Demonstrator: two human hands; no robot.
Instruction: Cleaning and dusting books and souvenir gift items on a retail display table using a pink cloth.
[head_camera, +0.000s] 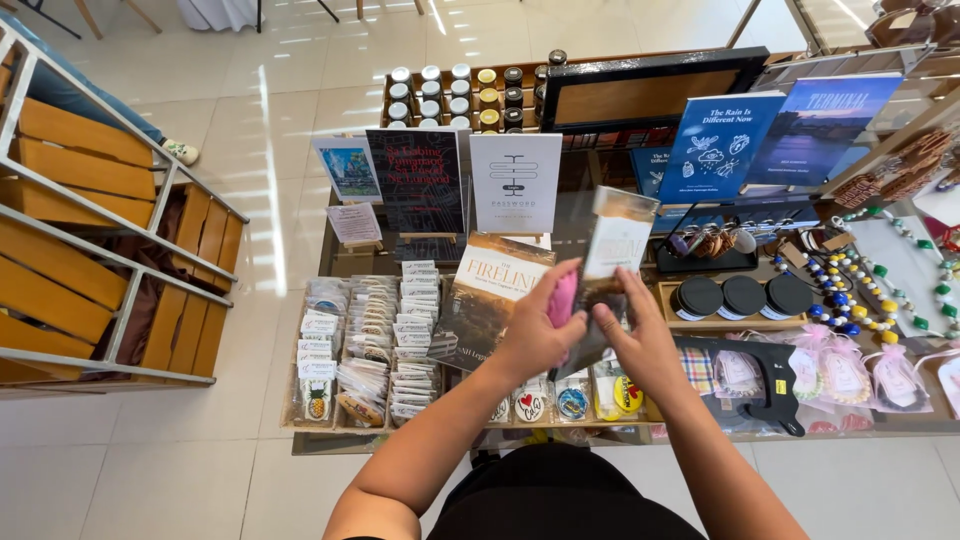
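Left hand (535, 335) is pressing a pink cloth (562, 298), apparently, against a wrapped book (612, 262). Right hand (640, 345) is gripping that book's lower edge above the bench (330, 262).

Bright, even daylight enters from 12 o'clock; glare streaks the tiled floor (300, 90). Shadows are soft. Straight edges bow near the frame borders; the hands appear slightly motion-blurred.
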